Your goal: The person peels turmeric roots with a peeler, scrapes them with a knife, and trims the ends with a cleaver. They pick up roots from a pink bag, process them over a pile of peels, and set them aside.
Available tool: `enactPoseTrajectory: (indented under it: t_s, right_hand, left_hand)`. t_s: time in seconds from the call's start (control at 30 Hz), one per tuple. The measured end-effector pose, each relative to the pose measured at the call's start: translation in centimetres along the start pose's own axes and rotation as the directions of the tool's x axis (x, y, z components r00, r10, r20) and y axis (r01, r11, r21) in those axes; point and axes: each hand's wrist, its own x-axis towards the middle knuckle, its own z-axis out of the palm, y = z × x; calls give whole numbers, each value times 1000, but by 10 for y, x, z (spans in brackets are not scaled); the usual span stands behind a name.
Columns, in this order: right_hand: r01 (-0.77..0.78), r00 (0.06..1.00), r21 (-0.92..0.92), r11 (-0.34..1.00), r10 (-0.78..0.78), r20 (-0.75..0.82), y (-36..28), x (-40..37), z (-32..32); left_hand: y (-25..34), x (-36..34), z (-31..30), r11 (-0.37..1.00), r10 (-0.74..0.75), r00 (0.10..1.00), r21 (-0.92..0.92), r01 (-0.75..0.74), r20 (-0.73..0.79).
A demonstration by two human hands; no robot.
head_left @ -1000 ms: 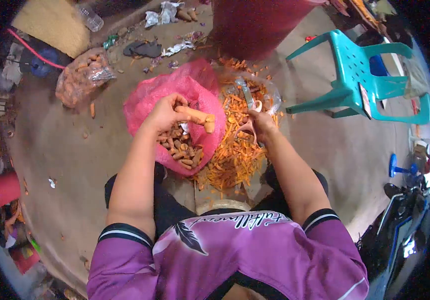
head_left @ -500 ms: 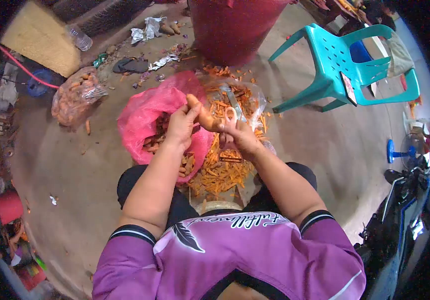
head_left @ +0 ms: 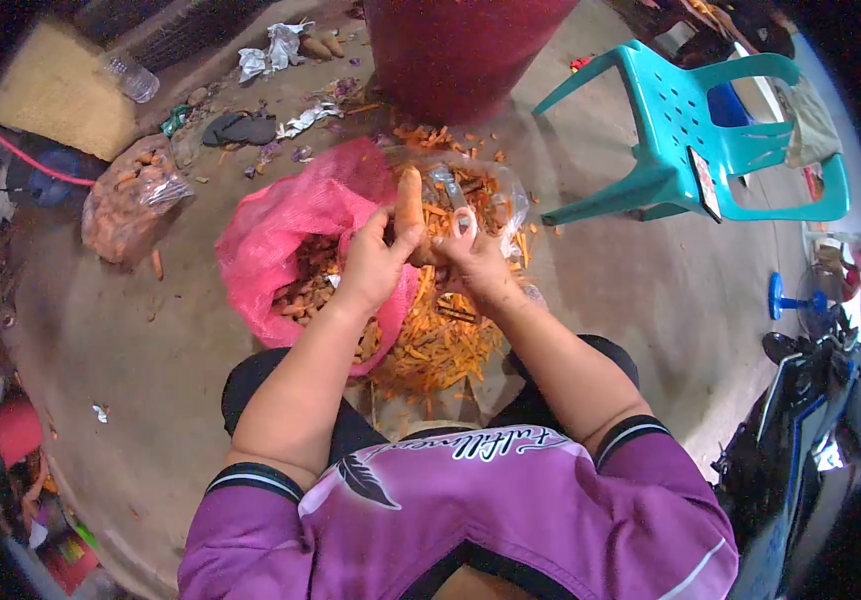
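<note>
An orange root [head_left: 409,203] stands nearly upright between my hands, above the orange cut pieces [head_left: 443,345] on the floor. My left hand [head_left: 377,257] is wrapped round its left side. My right hand [head_left: 474,262] closes at the root's lower end, with the pale looped handle of a tool [head_left: 464,224] at its fingers. Left of the hands, an open pink mesh sack [head_left: 268,237] holds many small brown roots. Behind the hands, a clear plastic bag [head_left: 518,200] holds more orange strips and something with a grey-blue handle.
A red bin [head_left: 460,60] stands ahead, with a teal chair [head_left: 662,130] to its right. A bag of roots [head_left: 130,210], a dark sandal [head_left: 239,129] and a tan block [head_left: 65,90] lie to the left. A motorcycle [head_left: 800,430] is at the right.
The root has turned from slanting to nearly upright, and my hands have come closer together round it. The view has shifted slightly.
</note>
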Motion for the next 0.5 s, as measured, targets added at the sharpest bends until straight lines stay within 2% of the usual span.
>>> enactPoseTrajectory:
  t_s: [0.07,0.1,0.17,0.2,0.23,0.33,0.37,0.47,0.5]
  right_hand:
    - [92,996,-86,992,-93,-7,11,5,2]
    - [24,999,-127,992,-19,44,13,4,1]
    - [68,995,-10,998,-67,79,1,-9,15]
    - [88,991,50,995,-93,95,-2,-13,19]
    - [-5,992,46,999,-1,125,1,-11,17]
    - [76,990,27,997,-79,114,6,-7,16]
    - [-4,996,-32,999,7,90,4,-7,14]
    - [-205,975,121,971,192,116,7,-6,11]
    - [-305,945,247,920,260,200,5,-6,9]
  left_hand:
    - [6,-3,7,988,20,997,156,-8,-76]
    - [5,-3,8,985,37,996,174,-21,-87]
    - [3,-3,9,976,72,992,211,-48,-108]
    - [1,-3,8,976,78,990,212,-52,-117]
    - [0,-2,8,975,84,989,213,-56,-125]
    - [2,-3,12,983,145,974,140,-121,-175]
    - [1,-2,12,987,144,973,102,-127,-180]
    - [-7,3,6,995,93,984,-16,-96,-154]
    - [-9,5,4,994,88,988,-57,-96,-124]
